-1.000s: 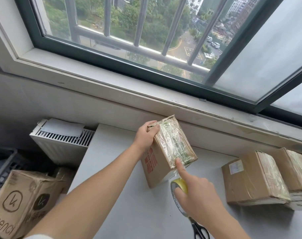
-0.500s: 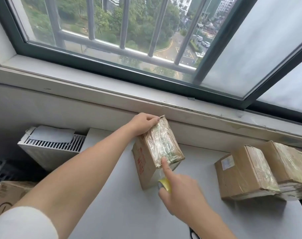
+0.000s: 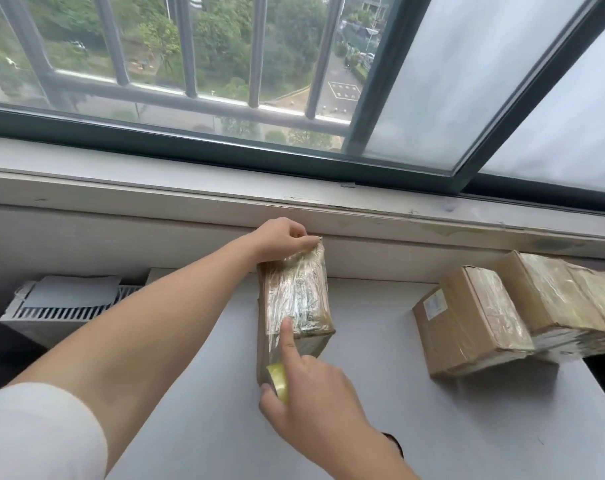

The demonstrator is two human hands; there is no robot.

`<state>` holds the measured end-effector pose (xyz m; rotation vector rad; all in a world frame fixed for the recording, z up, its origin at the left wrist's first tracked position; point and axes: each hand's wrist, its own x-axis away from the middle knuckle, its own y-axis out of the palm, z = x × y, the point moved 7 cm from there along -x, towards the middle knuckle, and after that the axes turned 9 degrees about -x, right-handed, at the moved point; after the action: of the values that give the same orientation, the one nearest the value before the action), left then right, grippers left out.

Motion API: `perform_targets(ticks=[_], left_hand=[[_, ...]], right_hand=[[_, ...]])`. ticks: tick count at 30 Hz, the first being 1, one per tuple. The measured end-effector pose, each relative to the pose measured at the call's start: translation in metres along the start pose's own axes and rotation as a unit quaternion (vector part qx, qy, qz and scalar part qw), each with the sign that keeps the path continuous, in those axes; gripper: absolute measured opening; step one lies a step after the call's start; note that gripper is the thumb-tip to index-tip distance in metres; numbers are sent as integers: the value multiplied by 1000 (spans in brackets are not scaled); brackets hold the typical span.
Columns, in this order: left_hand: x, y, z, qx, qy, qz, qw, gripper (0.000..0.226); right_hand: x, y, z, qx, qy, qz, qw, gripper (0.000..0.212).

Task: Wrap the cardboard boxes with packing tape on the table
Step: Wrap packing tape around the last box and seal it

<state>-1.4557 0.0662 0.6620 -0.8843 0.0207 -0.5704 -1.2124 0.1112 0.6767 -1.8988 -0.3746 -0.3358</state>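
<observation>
Cardboard box (image 3: 296,303) stands on end on the grey tabletop (image 3: 204,393), close under the window sill (image 3: 328,202), its upward-facing side already glossy with wrinkled clear tape. Left hand (image 3: 282,239) pinches the box's top far corner, fingers pressed together on the taped edge. Right hand (image 3: 311,386) grips a yellow-cored roll of packing tape (image 3: 278,381) against the box's lower near face, forefinger stretched up and pressing the tape flat on the glossy side.

Two more taped boxes sit well apart to the right: a nearer box (image 3: 470,320) and a farther box (image 3: 564,299), touching each other.

Risks, as judged:
- Box is balanced on a narrow end; a hard pull on the roll could tip or skid it, since only a corner pinch steadies it.
- Tape may crease or fold onto itself if tension drops; existing layers already look wrinkled.
- The strip could lift if the forefinger releases before it is pressed down.

Writing: a small white label (image 3: 435,305) on the nearer box, print too small to read. No brand legible on the roll or the held box.
</observation>
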Motion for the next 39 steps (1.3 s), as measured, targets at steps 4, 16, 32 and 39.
perform_targets(ticks=[4, 16, 32, 39], left_hand=[[-2, 1, 0, 2, 14, 19, 1000, 39], [1, 3, -13, 86, -7, -20, 996, 29], [40, -12, 2, -24, 72, 128, 989, 47], [94, 41, -16, -152, 97, 13, 984, 89]], right_hand=[[0, -1, -1, -14, -13, 7, 1000, 87], [-1, -2, -1, -32, -19, 15, 999, 85], [-2, 10, 19, -113, -51, 121, 985, 86], [-1, 18, 24, -160, -80, 150, 972, 89]])
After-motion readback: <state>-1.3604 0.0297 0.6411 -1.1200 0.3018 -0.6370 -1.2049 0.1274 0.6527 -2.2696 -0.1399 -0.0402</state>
